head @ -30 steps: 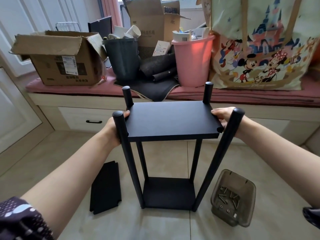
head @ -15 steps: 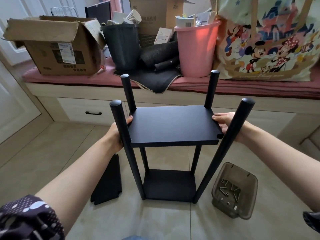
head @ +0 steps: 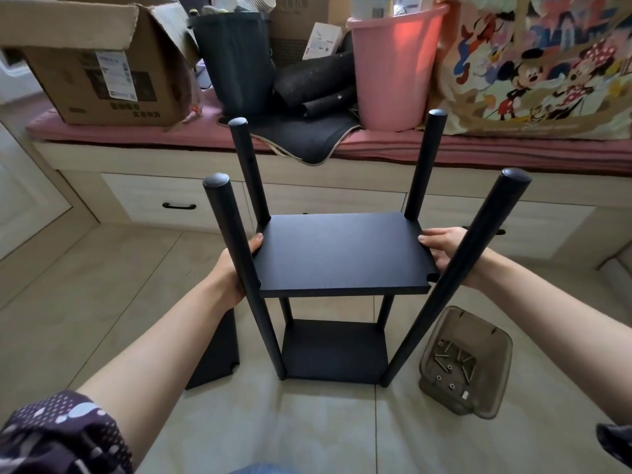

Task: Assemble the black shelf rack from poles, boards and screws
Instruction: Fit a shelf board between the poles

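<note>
1. Head view: middle board (head: 342, 253) held level between the four poles, above the bottom board (head: 335, 350) already fixed at floor level. Left hand (head: 236, 268) gripping the board's left edge, thumb on top, fingers curled under. Right hand (head: 444, 249) gripping the right edge the same way, partly behind the near right pole (head: 458, 275).
2. Same view, doing the step well: best lowered evenly, both sides together, corner notches kept snug to each pole; the near right notch (head: 432, 278) looks a little apart from its pole, so probably worth nudging in before fastening. Near left pole (head: 239, 268) leaning slightly outward, so likely worth squaring up. Screws waiting in the tinted plastic tub (head: 465, 364) just right of the rack; a spare board (head: 215, 354) lying on the floor to the left.
3. Same view, hard to make out: screw holes on the poles mostly invisible against the black finish; fingers under the board hidden; exact screw count in the tub unclear; spare board partly covered by the left forearm.
</note>
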Motion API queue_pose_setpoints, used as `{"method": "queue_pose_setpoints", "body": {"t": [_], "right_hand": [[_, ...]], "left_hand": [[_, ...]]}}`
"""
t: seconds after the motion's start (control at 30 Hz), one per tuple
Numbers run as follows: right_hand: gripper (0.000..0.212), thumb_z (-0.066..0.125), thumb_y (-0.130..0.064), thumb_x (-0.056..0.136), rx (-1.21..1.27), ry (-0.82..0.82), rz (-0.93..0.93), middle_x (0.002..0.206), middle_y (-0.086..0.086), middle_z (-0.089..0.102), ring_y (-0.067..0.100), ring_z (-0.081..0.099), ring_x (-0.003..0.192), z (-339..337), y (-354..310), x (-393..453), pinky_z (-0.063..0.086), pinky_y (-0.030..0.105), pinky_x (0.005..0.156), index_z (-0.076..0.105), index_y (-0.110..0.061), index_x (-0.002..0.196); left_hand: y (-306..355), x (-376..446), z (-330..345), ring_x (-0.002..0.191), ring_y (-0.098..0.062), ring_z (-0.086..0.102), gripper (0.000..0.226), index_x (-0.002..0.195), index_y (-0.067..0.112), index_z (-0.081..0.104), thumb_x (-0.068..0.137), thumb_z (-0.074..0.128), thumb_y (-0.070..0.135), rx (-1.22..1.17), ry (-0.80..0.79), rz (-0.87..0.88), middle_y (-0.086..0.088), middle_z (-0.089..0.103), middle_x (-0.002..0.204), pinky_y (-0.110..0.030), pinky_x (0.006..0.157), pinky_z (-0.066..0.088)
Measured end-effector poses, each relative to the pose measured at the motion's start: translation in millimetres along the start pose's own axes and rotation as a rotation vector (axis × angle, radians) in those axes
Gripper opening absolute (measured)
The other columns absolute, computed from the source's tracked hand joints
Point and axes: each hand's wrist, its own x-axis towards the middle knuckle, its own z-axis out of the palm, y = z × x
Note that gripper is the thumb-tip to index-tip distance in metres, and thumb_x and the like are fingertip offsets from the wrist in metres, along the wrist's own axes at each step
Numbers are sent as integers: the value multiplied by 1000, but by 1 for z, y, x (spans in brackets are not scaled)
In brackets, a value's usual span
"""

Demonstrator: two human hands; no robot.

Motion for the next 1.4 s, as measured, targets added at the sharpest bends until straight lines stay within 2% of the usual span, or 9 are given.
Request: {"method": "queue_pose_setpoints", "body": {"t": [0.2,0.43,0.67,0.8,0.93,1.17,1.23,1.33,1.4], "right_hand": [[19,53,-1,97,-12,-11,20,79,-3,77,13,74,77,4,12,-1,58,35,74,60,-17,91],[18,52,-1,98,6,0,61,78,-4,77,14,74,77,5,28,5,56,38,80,60,-17,94],[29,52,-2,98,24,44,95,105,6,71,22,70,96,10,40,6,58,35,69,57,-7,126],[33,52,-3,98,17,37,114,88,-1,76,16,74,81,11,44,5,59,32,63,55,-4,131],[42,52,-3,98,4,59,127,98,0,68,14,70,83,13,45,4,57,28,56,47,-2,139],[42,50,-4,99,-11,55,130,121,8,63,25,64,105,13,48,7,54,40,78,47,-5,141],[40,50,-3,99,-7,64,117,110,3,65,22,65,99,13,48,7,54,39,76,48,-5,139],[24,51,-1,98,27,71,99,86,-2,73,15,73,76,13,47,7,57,30,59,54,-8,121],[22,51,-1,98,30,66,99,81,-3,75,15,74,74,13,46,6,57,29,57,55,-8,118]], "left_hand": [[-17,8,0,86,-22,73,42,119,9,66,97,61,44,-43,37,-56,-8,74,110,-34,66,55],[-32,15,-4,77,-17,76,42,117,9,68,96,62,45,-33,37,-73,-4,77,99,-29,56,57],[-46,22,-8,93,-21,74,45,122,12,67,96,61,48,-18,28,-112,-4,75,111,-34,69,56],[-53,26,-10,96,-23,74,47,122,14,67,94,61,52,-16,24,-145,-4,76,112,-36,70,56],[-56,29,-11,92,-21,75,47,118,15,69,92,63,54,-19,42,-156,-2,77,107,-35,67,57],[-60,30,-10,93,-21,75,46,120,16,67,94,61,54,-40,26,-156,-2,76,109,-33,63,58],[-61,30,-10,92,-22,76,46,120,15,67,94,62,52,-58,27,-150,-3,76,109,-33,61,59],[-62,29,-9,85,-23,76,44,117,13,68,92,66,49,-94,72,-156,-5,77,104,-31,56,58],[-62,29,-7,79,-22,76,42,115,11,68,92,67,46,-95,114,-153,-6,77,101,-30,53,57]]}}
